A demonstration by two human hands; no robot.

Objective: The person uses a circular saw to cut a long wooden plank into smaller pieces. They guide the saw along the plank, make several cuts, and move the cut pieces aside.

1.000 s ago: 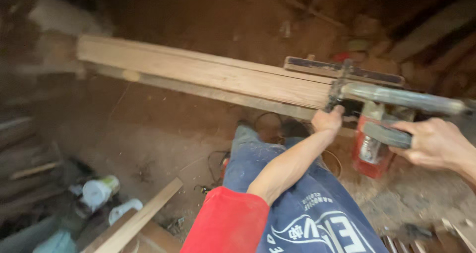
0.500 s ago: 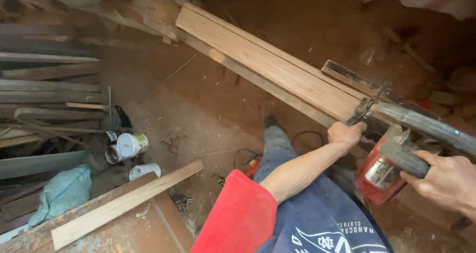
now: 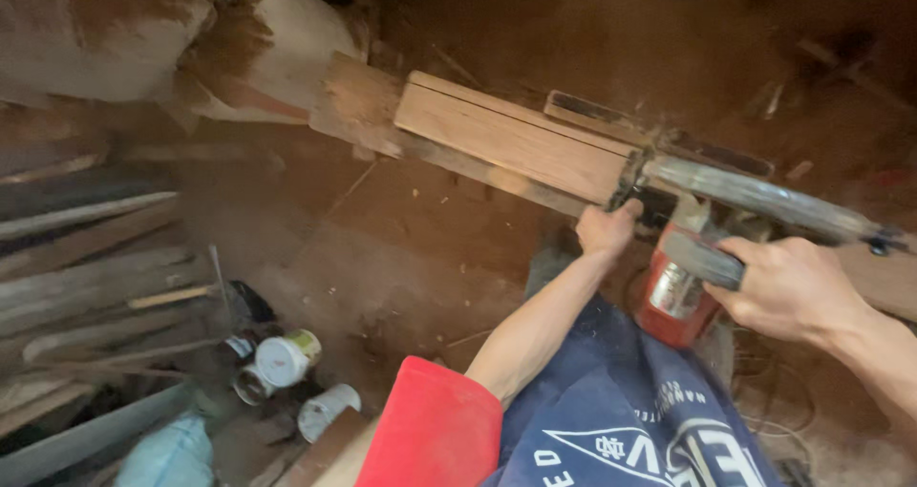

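A red power tool [image 3: 680, 291] with a long grey body [image 3: 764, 199] is held over a wooden plank [image 3: 511, 138]. The right hand [image 3: 788, 286] is closed around the tool's dark handle [image 3: 702, 258], fingers wrapped over it. The left hand [image 3: 607, 227] is pressed against the near edge of the plank, just beside the tool's front end [image 3: 630, 183]; its fingers are curled, but whether anything is gripped inside them cannot be told. The left arm is reached out from a red sleeve [image 3: 432, 428] over a dark blue garment with white print [image 3: 626, 420].

The plank is laid slantwise across the dirt floor [image 3: 401, 239], its far end resting near a rough broken board [image 3: 358, 105]. A second dark strip of wood [image 3: 597, 116] is seen just behind the plank.

To the left, long boards [image 3: 91, 277] are stacked flat. Near their ends a small cluster of containers is found: a tin with a white lid [image 3: 284, 358] lying on its side, an open jar [image 3: 250, 384] just beside it, and a white cup-like tub [image 3: 328, 409] a little nearer. Their contents cannot be made out, since the picture is blurred. A pale blue bag [image 3: 167, 454] is seen at the bottom left.
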